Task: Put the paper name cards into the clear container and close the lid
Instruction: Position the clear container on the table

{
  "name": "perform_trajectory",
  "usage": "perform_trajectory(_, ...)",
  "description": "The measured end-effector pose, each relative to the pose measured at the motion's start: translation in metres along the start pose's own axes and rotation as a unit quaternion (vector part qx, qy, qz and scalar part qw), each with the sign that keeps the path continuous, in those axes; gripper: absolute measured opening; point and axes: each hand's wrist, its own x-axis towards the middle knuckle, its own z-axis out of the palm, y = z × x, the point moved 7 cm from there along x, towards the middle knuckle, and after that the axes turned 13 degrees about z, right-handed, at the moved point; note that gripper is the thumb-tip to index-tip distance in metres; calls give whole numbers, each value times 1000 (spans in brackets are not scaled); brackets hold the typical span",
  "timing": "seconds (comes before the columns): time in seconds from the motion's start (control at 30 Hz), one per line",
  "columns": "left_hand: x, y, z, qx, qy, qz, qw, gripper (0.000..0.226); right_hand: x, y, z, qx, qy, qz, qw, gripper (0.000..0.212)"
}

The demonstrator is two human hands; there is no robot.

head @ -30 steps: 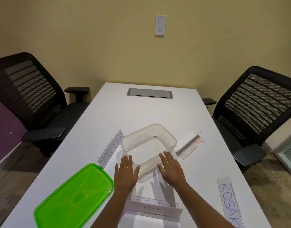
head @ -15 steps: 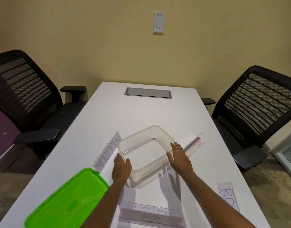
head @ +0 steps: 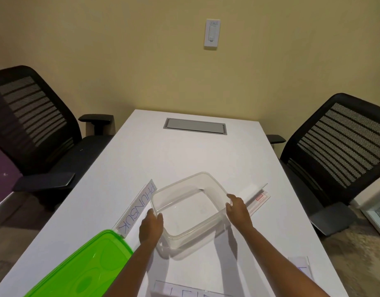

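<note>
The clear container (head: pixel 184 185) is empty and lifted a little off the white table (head: pixel 184 151), casting a shadow below. My left hand (head: pixel 151 227) grips its near-left rim and my right hand (head: pixel 238 207) grips its right rim. A name card reading PHUNSUK (head: pixel 137 209) lies just left of it. Another card (head: pixel 258 197) with a red mark lies to the right, partly behind my right hand. A third card (head: pixel 191 291) shows at the bottom edge and a fourth (head: pixel 300 267) at the lower right. The green lid (head: pixel 84 269) rests at the lower left.
Black mesh office chairs stand on the left (head: pixel 32 116) and right (head: pixel 339 146) of the table. A grey cable hatch (head: pixel 195 126) is set into the far end. A wall switch (head: pixel 212 34) is on the yellow wall.
Both hands moved from the near side of the container to its left and right rims and took hold. The container has risen slightly off the table. The view tilted up.
</note>
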Motion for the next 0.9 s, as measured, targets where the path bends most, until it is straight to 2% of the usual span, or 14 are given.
perform_trajectory(0.13, 0, -1, 0, -33, 8, -16, 999, 45, 1, 4, -8, 78, 22, 40, 996, 37)
perform_trajectory(0.53, 2, -4, 1, -87, 4, -29, 996, 39, -14, 31, -13, 224, -4, 140, 965, 30)
perform_trajectory(0.6, -7, -3, -4, -100, 4, -22, 995, 37, -34, 41, -13, 224, -14, 154, 962, 32)
perform_trajectory(0.67, -16, -5, -10, -109, 2, -4, 994, 20, -54, 51, -10, 229, -25, 163, 959, 35)
perform_trajectory(0.77, -7, -2, -6, -104, -1, 22, 994, 37, -63, 59, -7, 236, -42, 172, 955, 36)
perform_trajectory(0.9, -2, 0, -3, -81, -9, 38, 996, 35, -74, 68, -5, 225, -46, 176, 957, 34)
